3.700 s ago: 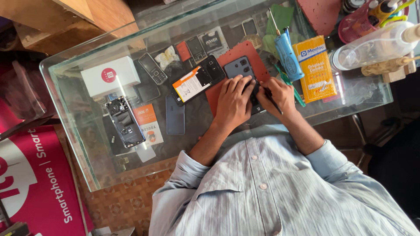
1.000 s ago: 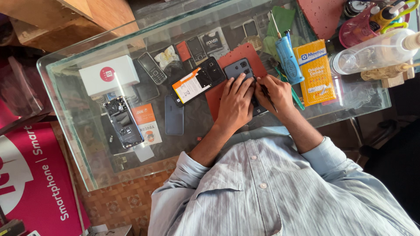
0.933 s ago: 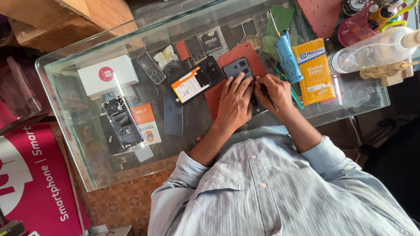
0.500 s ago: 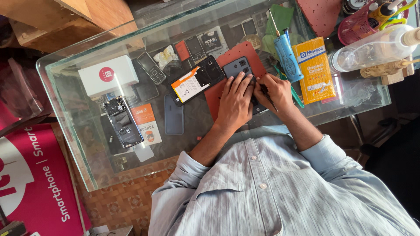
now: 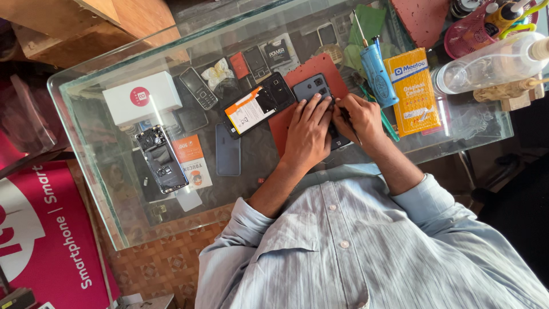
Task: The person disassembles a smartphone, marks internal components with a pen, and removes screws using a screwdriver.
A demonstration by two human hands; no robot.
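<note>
On red mat (image 5: 311, 68) at far edge of glass tabletop (image 5: 86, 149), dark phone (image 5: 313, 88) lying back up; left hand (image 5: 307, 131) pressed flat over its lower half, fingers spread, not gripping; right hand (image 5: 357, 117) pinched shut on thin dark tool (image 5: 343, 114) at phone's side. Just left, opened phone (image 5: 257, 106) showing orange-and-white battery. Farther left, white box (image 5: 142, 97), closed. At right, clear bottle (image 5: 494, 60) on its side, contents unclear; pink basket (image 5: 464, 34) holding bottles
</note>
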